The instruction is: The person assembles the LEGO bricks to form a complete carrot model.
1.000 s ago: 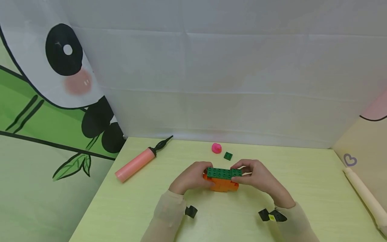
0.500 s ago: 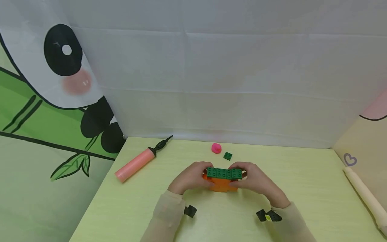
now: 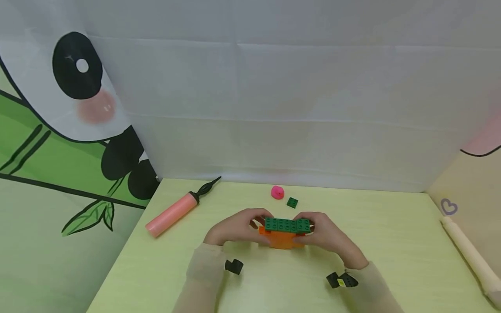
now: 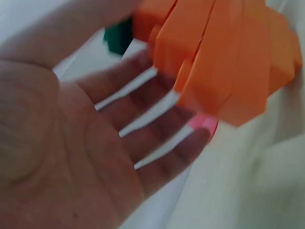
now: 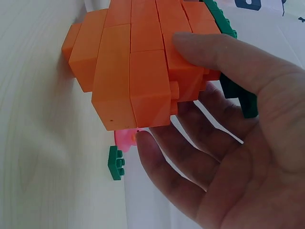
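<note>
An orange toy-brick build, stepped narrower toward its base, stands on the table, with a row of green studded bricks across its top. My left hand holds its left side, thumb in front and fingers reaching behind. On the other side my right hand grips it; the thumb presses the orange face in the right wrist view and the other fingers curve behind. Several orange bricks fill the top of the left wrist view. The fingertips behind the build are partly hidden.
Behind the build lie a loose green brick and a small pink toy. A pink hand pump with a black nozzle lies at the left. Along the right edge is a rolling pin. A white sheet hangs behind the table.
My right hand has moved inward, its thumb going from the green row's right end down to the orange front. The left wrist has swung slightly outward. The build stays in place.
</note>
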A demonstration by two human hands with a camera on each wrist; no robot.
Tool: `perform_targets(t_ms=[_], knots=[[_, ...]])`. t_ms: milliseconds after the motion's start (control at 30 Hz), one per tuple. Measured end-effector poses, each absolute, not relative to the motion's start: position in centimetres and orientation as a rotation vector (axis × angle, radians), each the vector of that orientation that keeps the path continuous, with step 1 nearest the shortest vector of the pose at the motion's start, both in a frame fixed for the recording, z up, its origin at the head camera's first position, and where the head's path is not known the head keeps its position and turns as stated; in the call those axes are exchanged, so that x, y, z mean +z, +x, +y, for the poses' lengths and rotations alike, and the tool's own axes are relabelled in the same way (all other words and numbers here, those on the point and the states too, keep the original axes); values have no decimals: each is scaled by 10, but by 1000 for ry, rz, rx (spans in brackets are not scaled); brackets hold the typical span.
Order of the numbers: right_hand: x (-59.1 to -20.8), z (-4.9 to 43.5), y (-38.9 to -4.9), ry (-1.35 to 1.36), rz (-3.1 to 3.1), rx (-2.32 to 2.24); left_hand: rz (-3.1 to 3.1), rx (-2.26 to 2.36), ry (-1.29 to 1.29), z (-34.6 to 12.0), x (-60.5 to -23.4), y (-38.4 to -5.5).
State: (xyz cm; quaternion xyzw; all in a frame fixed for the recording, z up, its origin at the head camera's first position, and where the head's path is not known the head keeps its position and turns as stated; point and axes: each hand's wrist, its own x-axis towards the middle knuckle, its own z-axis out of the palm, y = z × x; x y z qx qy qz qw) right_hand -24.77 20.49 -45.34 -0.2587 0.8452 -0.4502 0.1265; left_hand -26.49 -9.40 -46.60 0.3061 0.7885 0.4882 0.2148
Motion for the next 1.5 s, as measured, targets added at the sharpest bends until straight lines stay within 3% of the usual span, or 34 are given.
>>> perform_targets(t_ms=[233,400,567,1033,1500], knots=[[-456,192,-243,-727,2464,-1300,2034,1461,953,-125,-474,-286],[-458,186,-238,-695,2453,-1310,2318,1284,801,-103,-481,-312],[-460,181,-235,-696,2438,-1316,2433,956,867,-73,-482,-331],[-462,181,-220,-694,2505,-1314,2455,392,913,-17,-483,-336],[-465,178,-206,-653,2513,-1342,2546,310,1234,-28,-506,-340]])
